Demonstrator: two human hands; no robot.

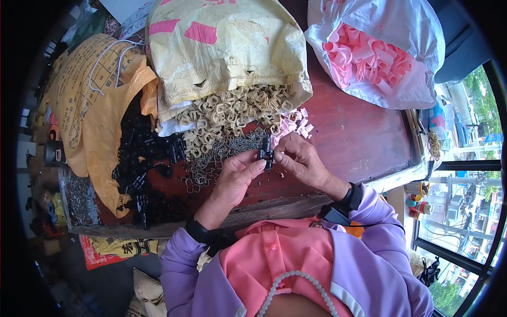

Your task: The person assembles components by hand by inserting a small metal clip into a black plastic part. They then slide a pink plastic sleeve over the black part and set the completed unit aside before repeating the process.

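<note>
Over the red tabletop, my left hand (240, 173) pinches a small black plastic part (268, 151) between thumb and fingers. My right hand (302, 160) is closed, its thumb and finger tips at the part's right side; whatever they pinch is too small to name. Just beyond the hands are a heap of thin metal wire clips (211, 168), a pile of beige ring-shaped plastic pieces (227, 111) and a few pink plastic pieces (293, 124). More black plastic parts (141, 153) lie loose to the left.
The beige pieces spill from a large cream sack (227, 47). An orange woven sack (95, 100) stands open at the left. A white bag (422, 63) holds pink curved pieces (369, 57) at the far right. The table's wooden front edge (174, 224) runs below my forearms; windows are at right.
</note>
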